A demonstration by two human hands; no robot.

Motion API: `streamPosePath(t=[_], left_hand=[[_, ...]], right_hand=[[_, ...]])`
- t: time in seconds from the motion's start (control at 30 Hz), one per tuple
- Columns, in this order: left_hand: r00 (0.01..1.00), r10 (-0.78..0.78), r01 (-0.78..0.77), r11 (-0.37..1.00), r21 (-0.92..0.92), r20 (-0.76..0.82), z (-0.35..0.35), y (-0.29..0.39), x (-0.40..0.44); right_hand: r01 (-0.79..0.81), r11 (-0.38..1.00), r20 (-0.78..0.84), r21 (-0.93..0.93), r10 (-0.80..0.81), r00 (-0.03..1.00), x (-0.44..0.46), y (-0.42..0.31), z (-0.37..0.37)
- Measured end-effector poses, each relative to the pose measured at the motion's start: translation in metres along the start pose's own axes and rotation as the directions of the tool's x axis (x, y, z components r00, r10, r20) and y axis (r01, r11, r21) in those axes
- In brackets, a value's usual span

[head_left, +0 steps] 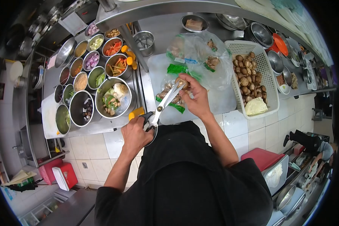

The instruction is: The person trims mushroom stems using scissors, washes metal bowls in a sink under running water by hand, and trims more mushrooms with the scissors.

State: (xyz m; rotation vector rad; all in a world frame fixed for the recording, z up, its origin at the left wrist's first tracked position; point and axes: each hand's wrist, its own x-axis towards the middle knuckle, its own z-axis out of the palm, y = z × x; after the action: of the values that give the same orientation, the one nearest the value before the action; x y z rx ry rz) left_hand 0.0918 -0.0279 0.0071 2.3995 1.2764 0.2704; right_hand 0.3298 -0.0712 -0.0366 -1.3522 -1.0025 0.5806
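My left hand [136, 136] grips a pair of kitchen scissors [160, 108] by its black handles. The blades are parted and reach up to a brown mushroom [182, 83], which my right hand [197, 98] pinches between thumb and fingers. Below the blades, more mushrooms [165, 92] lie in an opened clear plastic bag with green print. Behind my right hand, other clear bags [218, 56] with some brown pieces inside rest on the white cutting board [218, 102].
To the right stands a cream plastic basket [273, 88] of mushrooms, with a pale yellow clump [256, 106] at its near end. Several metal pots of cut vegetables crowd the left, including a large pot [130, 101]. A steel shelf edge [177, 12] crosses overhead. At far right another person [309, 141] bends over.
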Motion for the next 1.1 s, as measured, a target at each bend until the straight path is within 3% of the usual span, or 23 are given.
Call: streamPosePath(t=[0.23,0.33,0.53,0.63,0.7,0.8,0.9,0.93,1.0,1.1], left_hand=[[1.0,-0.002,0.002,0.999,-0.045,0.015,0.017,-0.012,-0.005],[1.0,0.001,0.002,0.995,-0.104,0.028,0.027,-0.016,-0.01],[1.0,-0.027,0.026,0.983,-0.182,-0.005,0.033,-0.028,-0.026],[0.996,-0.086,0.084,0.979,-0.186,-0.003,0.039,-0.036,-0.039],[0.988,-0.155,0.156,0.97,-0.186,0.022,0.042,-0.038,-0.045],[0.981,-0.191,0.185,0.953,-0.239,-0.006,0.046,-0.035,-0.047],[0.981,-0.184,0.164,0.953,-0.254,-0.057,0.045,-0.036,-0.045],[0.982,-0.177,0.155,0.955,-0.252,-0.065,0.044,-0.035,-0.044],[0.974,-0.224,0.21,0.944,-0.253,-0.03,0.044,-0.035,-0.042],[0.973,-0.23,0.219,0.941,-0.259,-0.01,0.048,-0.038,-0.036]], right_hand=[[0.08,0.969,-0.005,-0.234,-0.084,0.996,0.005,-0.002,0.006],[0.0,0.973,0.041,-0.23,0.01,0.999,0.009,-0.012,0.01],[-0.143,0.99,-0.042,-0.017,0.142,0.989,0.034,0.005,0.029],[0.193,0.956,-0.097,-0.223,-0.219,0.971,0.066,0.003,0.051],[0.284,0.928,0.147,-0.243,-0.254,0.956,0.073,-0.022,0.073],[0.205,0.934,0.284,-0.292,-0.12,0.951,0.075,-0.051,0.104],[0.217,0.96,0.096,-0.178,-0.202,0.975,0.075,-0.039,0.096],[0.13,0.983,0.033,-0.127,-0.127,0.991,0.073,-0.04,0.08],[0.12,0.972,-0.144,-0.201,-0.15,0.978,0.067,-0.037,0.032],[0.082,0.94,-0.44,-0.332,-0.232,0.868,0.06,-0.001,-0.06]])
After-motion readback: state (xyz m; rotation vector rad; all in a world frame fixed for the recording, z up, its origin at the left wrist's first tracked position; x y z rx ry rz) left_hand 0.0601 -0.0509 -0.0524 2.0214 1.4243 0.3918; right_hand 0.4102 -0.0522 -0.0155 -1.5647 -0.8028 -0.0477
